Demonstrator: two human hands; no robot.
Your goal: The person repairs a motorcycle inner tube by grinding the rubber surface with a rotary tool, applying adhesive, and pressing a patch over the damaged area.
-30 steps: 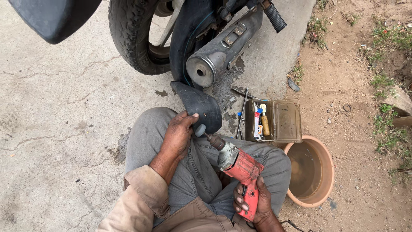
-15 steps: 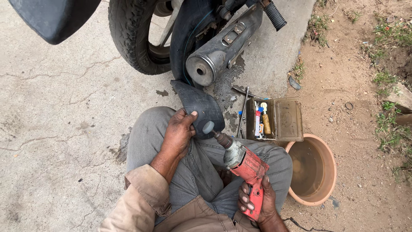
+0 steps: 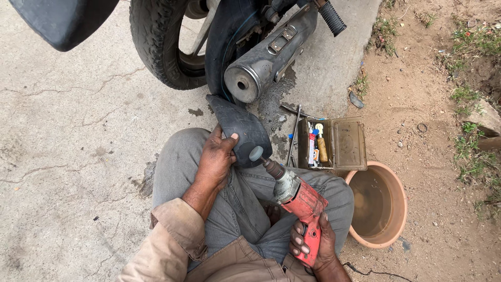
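Drill (image 3: 298, 197) tip now meets tube (image 3: 239, 129); left hand (image 3: 216, 159) grips tube steady, right hand (image 3: 313, 245) grasps drill handle.

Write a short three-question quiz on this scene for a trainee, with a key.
1. True or false: the left hand presses a black inner tube against the knee.
2. Which hand grips the red power drill?
3. The small round buffing tip on the drill: (a) touches the tube, (b) rests in the open tool box, (c) dips into the terracotta basin.

Key: 1 true; 2 the right hand; 3 a.
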